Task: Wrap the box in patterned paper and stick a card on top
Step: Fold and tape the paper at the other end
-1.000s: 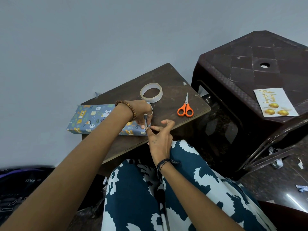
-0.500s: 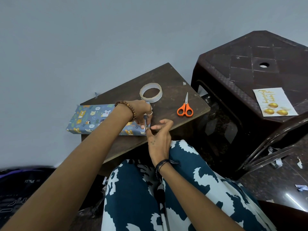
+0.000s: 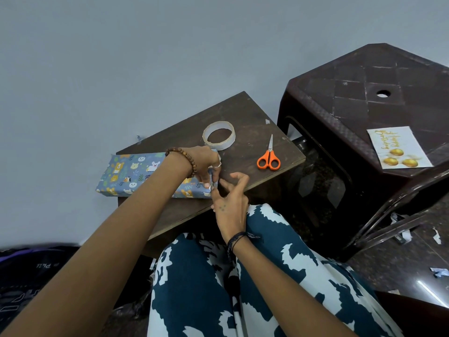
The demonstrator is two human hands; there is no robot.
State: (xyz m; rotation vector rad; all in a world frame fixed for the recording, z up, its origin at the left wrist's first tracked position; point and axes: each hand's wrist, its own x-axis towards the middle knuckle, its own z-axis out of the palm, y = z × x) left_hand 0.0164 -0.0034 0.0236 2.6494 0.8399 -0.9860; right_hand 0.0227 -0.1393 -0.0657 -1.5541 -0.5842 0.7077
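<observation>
**Both hands at the right end of the wrapped box**

The box [image 3: 136,175], covered in blue paper printed with small animals, lies flat on the dark counter [image 3: 243,117], its long side running left to right and its left end overhanging the counter's edge. The paper looks smooth along the top and the near side.

The left hand [image 3: 202,164], with a bead bracelet on the wrist and a ring on one finger, reaches over the box's right end; its fingers curl down and pinch the folded paper flap [image 3: 213,182] there. The right hand [image 3: 229,200], a dark cord round its wrist, comes up from the lap and meets the same flap, thumb and forefinger closed on it from the near side while the other fingers arch loosely above. So each grip is clamped on the paper at the box's end, the two hands touching or nearly so.

Just behind the left hand a tape roll [image 3: 219,138] lies flat on the counter. Scissors [image 3: 269,156] with orange handles lie to its right, blades closed and pointing away, well apart from the hands.

The card [image 3: 398,147], with gold "Happy Birthday" lettering and three gold balls, lies on a dark brown plastic stool [image 3: 352,98] to the right of the counter. Scraps of paper [image 3: 437,238] lie on the floor near the stool's legs. The person's lap, in dark teal and white patterned cloth, fills the foreground.
</observation>
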